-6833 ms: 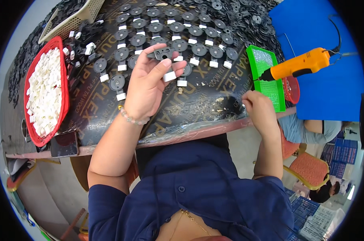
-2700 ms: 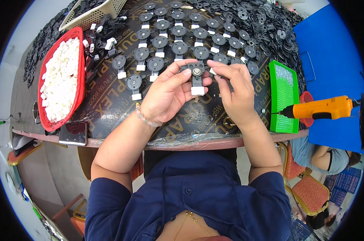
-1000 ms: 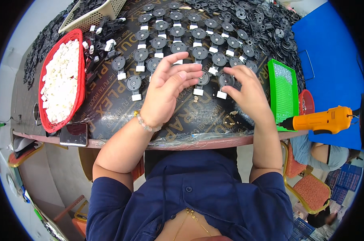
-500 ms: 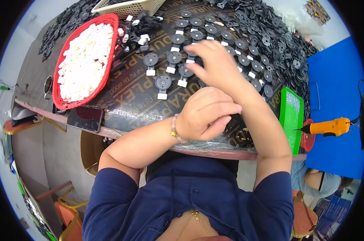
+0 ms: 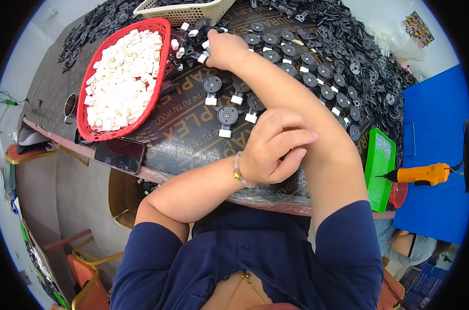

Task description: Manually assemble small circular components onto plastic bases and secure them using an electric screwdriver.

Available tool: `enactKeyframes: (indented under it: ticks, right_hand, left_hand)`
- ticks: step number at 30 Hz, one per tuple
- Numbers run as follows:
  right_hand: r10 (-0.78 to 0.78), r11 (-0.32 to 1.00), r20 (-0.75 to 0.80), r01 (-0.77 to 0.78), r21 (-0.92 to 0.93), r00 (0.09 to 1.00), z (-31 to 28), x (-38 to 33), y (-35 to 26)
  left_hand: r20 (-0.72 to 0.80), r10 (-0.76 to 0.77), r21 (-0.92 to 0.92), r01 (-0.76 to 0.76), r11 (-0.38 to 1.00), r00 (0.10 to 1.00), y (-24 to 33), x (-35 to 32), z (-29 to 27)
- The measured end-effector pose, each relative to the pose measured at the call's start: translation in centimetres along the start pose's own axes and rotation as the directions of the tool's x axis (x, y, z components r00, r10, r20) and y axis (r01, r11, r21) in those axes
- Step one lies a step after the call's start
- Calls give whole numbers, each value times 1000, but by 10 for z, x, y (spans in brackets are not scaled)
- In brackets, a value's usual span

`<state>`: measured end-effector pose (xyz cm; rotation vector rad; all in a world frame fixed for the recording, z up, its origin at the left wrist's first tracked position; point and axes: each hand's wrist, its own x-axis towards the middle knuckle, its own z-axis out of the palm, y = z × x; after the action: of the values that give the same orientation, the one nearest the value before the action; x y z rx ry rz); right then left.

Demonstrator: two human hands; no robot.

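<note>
My right hand (image 5: 228,50) reaches forward to a small heap of black plastic parts (image 5: 189,47) tipped with white blocks. Its thumb and fingers are apart on either side of some white-tipped pieces. My left hand (image 5: 277,147) is closed above the near part of the table, thumb and fingertips drawn together. Anything held there is hidden. Round black discs with white end blocks (image 5: 227,118) lie in loose rows on the table in front of me. My right forearm crosses over part of them.
A red basket (image 5: 165,62) of white blocks stands left, near a phone (image 5: 119,155). A beige basket (image 5: 195,14) is at the back. Heaped black parts (image 5: 348,57) cover the far right. A green tray (image 5: 370,175) and an orange electric screwdriver (image 5: 423,174) sit at the right.
My right hand has moved left and away from me, from the rows of discs to the white-tipped heap. The left hand keeps its closed pose. The whole view has shifted slightly.
</note>
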<state>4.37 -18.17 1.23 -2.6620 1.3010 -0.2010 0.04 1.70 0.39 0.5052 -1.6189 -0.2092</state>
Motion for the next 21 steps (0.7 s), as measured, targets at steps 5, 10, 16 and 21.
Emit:
enactKeyframes:
  ticks: [5, 10, 16, 21]
  right_hand:
    - [-132, 990, -447, 98, -98, 885, -42, -52, 38]
    - [-67, 874, -571, 324, 361, 818, -77, -165, 49]
    - [-147, 877, -392, 303, 373, 908, -82, -276, 71]
    - [329, 944, -437, -307, 123, 837, -83, -360, 101]
  left_hand:
    - [-186, -401, -295, 339, 893, 897, -6, -1, 9]
    - [216, -813, -883, 463, 74, 541, -17, 2, 4]
    - [485, -781, -785, 589, -192, 393, -6, -1, 11]
    - [432, -811, -783, 611, -120, 394, 0, 6, 10]
